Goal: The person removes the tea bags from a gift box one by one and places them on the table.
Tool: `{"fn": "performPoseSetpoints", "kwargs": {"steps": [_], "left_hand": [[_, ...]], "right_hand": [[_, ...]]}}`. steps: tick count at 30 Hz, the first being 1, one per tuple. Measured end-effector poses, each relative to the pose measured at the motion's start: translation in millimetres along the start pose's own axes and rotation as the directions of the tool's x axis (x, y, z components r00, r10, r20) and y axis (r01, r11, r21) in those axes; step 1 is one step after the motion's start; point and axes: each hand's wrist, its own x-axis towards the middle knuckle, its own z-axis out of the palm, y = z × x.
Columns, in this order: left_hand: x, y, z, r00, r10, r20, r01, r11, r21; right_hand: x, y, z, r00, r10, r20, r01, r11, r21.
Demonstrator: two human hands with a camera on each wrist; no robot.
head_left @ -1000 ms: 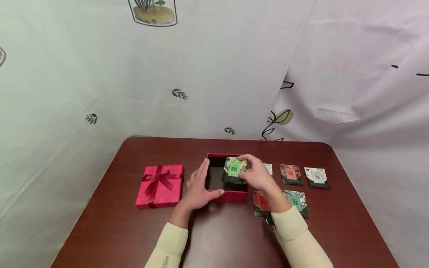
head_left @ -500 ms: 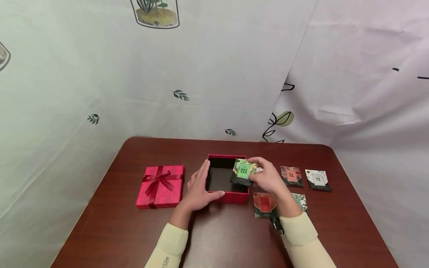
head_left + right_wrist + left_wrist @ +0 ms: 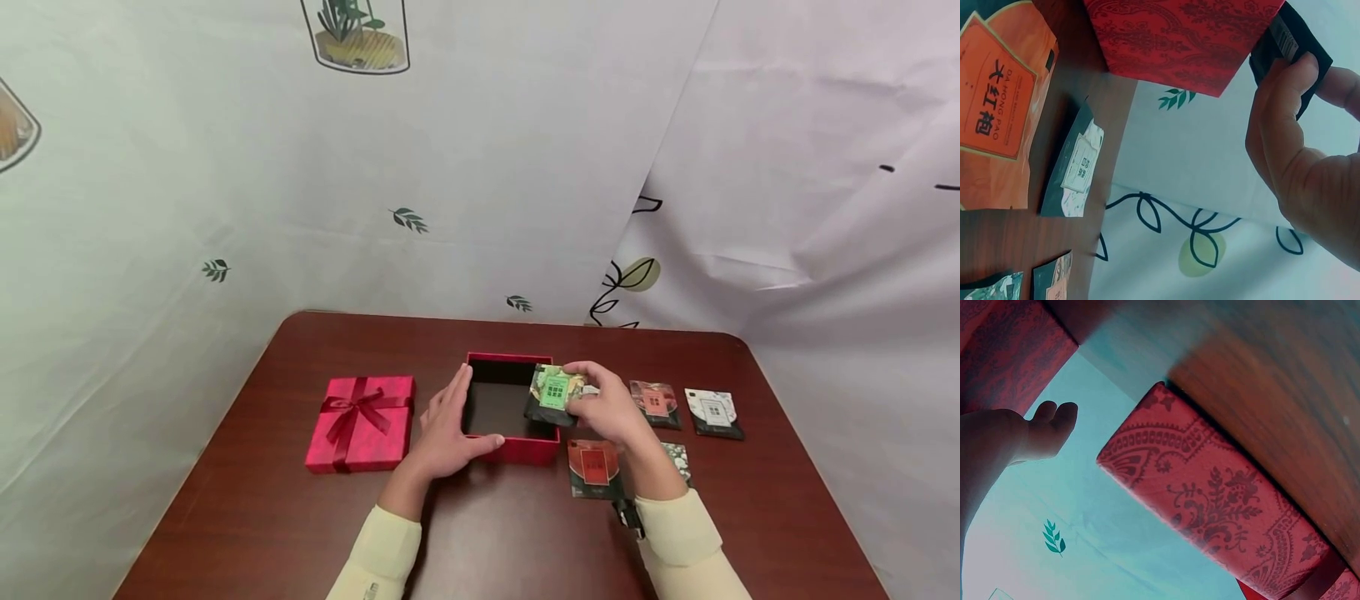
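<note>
A red gift box [image 3: 525,452] with a dark inside stands without its lid on the table. My left hand [image 3: 444,433] lies along its left wall, fingers extended, the thumb at the front wall. With thumb and fingers my right hand [image 3: 609,408] pinches a green-and-black tea packet [image 3: 551,396] by its right edge, over the box's right wall. The right wrist view has the packet's black back with a barcode [image 3: 1286,39], raised beside the patterned red box [image 3: 1179,37]. In the left wrist view, the left hand [image 3: 1010,440] partly overlaps the box [image 3: 1010,356].
The ribboned red lid [image 3: 360,421] lies left of the box. To the right are an orange-red Da Hong Pao packet [image 3: 595,468], a smaller red packet [image 3: 655,404] and a white-and-black packet [image 3: 712,412]. The right arm partly covers a green-white packet [image 3: 677,457]; another white one [image 3: 591,389] shows behind the hand.
My right hand has carried the green packet rightward, from over the box's inside to its right wall. The left hand keeps its place on the box. The head view has tilted slightly upward.
</note>
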Motion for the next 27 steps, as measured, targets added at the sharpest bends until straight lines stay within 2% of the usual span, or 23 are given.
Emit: {"fn": "performPoseSetpoints", "kwargs": {"steps": [17,27], "left_hand": [[-1.5,0.1,0.3,1.000,0.014,-0.003,-0.014,1.000,-0.008],[-0.9,0.0,0.1,1.000,0.011,-0.007,-0.011,1.000,-0.010]], "right_hand": [[-9.2,4.7,-10.3,1.000,0.016,-0.002,-0.016,0.999,0.052],[-10.7,10.6,-18.3,1.000,-0.001,-0.009,0.002,0.999,0.054]]}}
